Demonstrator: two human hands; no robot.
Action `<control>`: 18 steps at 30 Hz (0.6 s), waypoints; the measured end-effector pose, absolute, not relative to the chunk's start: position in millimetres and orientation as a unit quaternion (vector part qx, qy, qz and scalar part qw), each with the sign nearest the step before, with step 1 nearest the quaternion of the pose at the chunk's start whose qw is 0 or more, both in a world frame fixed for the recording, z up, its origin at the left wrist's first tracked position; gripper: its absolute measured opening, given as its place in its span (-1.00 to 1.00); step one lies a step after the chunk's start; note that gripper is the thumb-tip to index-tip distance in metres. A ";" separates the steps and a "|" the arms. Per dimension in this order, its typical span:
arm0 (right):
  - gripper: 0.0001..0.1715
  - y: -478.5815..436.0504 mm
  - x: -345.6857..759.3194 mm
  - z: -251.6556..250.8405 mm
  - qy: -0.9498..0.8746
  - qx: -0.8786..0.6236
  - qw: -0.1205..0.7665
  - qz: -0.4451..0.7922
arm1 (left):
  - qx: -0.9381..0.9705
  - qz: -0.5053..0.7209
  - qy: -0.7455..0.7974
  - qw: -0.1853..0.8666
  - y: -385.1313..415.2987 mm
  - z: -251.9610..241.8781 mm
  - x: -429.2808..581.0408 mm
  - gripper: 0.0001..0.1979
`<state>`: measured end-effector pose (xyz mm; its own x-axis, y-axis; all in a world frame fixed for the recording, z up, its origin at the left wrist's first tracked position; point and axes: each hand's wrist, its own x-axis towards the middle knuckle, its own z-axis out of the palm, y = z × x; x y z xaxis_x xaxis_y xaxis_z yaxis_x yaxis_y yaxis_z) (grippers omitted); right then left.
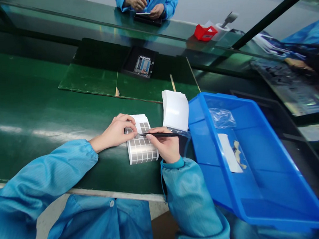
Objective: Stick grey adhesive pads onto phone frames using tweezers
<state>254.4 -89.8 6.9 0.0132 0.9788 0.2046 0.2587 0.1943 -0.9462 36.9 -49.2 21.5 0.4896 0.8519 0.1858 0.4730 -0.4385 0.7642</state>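
Though close, blue plastic tray [251, 146] beside right hand [164, 145]

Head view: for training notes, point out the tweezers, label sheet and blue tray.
Tweezers [158, 134], head view, on the shaft.
Label sheet [142, 151], head view, on a grey label.
Blue tray [277, 223], head view, on the rim.

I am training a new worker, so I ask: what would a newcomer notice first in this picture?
The bright blue plastic tray at the right stands out first. At the centre of the green bench, the left hand rests on a sheet of grey squares, and the right hand holds black tweezers above it.
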 end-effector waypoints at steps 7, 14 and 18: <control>-0.73 -89.7 255.9 7.1 -0.576 -0.519 0.515 0.366 | 0.763 0.309 0.437 0.362 -49.2 24.3 31.0 -0.89; -0.71 -86.7 256.7 9.9 -0.542 -0.506 0.545 0.391 | 0.777 0.216 0.564 0.178 26.2 35.7 50.3 -0.75; -0.74 -83.7 258.7 6.3 -0.525 -0.501 0.562 0.397 | 0.803 0.142 0.570 0.101 95.8 45.0 98.4 -0.56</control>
<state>258.7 -83.7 6.3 0.1337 0.9723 0.1915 0.0805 0.1819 -0.9800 98.4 95.8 45.0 0.3101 0.9439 0.1135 0.8863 -0.3302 0.3246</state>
